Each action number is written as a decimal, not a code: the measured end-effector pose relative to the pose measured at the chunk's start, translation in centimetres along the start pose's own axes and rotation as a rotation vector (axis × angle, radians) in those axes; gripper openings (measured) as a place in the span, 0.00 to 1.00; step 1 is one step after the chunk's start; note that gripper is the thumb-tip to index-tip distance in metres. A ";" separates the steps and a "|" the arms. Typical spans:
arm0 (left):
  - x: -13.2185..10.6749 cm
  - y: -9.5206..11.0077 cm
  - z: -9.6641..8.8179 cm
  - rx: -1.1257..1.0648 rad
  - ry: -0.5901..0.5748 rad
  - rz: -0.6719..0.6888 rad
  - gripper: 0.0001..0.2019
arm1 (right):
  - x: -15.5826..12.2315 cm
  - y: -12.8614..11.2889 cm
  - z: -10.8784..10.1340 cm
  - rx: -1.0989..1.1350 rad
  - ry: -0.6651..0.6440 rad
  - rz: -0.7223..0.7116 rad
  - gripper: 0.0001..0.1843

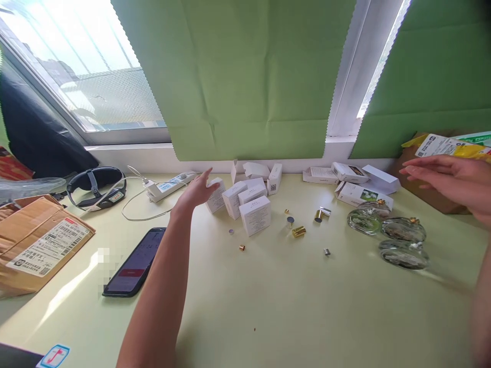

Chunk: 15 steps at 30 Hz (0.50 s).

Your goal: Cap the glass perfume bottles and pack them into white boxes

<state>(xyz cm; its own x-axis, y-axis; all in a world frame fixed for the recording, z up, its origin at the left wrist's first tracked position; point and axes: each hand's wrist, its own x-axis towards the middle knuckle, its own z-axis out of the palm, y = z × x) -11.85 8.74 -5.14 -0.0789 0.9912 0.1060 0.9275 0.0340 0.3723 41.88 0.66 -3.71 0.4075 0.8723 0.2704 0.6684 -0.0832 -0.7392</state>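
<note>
My left hand reaches over the left end of a group of small white cartons. Its fingers are apart, close to the leftmost white carton; whether they touch it I cannot tell. At the far right my right hand hovers with fingers stretched out, holding nothing. Below and left of it lie three clear glass bottles with gold-coloured necks. Between cartons and bottles are gold caps, silver caps and small metal rings, scattered on the pale table.
White cartons lie at the back right, beside a brown cardboard box. On the left are a phone, a power strip with a white cable, a dark headband device and a brown parcel. Green blinds hang behind.
</note>
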 end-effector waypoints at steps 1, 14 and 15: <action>-0.1 0.3 -0.3 -0.017 0.039 0.002 0.35 | 0.1 0.1 -0.1 0.009 -0.011 0.046 0.17; -5.2 7.4 -4.5 -0.288 0.355 0.488 0.22 | 4.1 3.9 4.6 -0.175 -0.232 0.026 0.23; -5.5 7.7 -4.5 -0.289 0.356 0.503 0.22 | 4.8 4.0 5.2 -0.200 -0.265 0.007 0.25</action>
<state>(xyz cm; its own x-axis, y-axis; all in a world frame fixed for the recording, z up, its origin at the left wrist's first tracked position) -5.90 2.97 1.32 0.1753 0.7736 0.6089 0.7520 -0.5044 0.4244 43.30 7.04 -8.57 0.2539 0.9642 0.0770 0.7859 -0.1592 -0.5975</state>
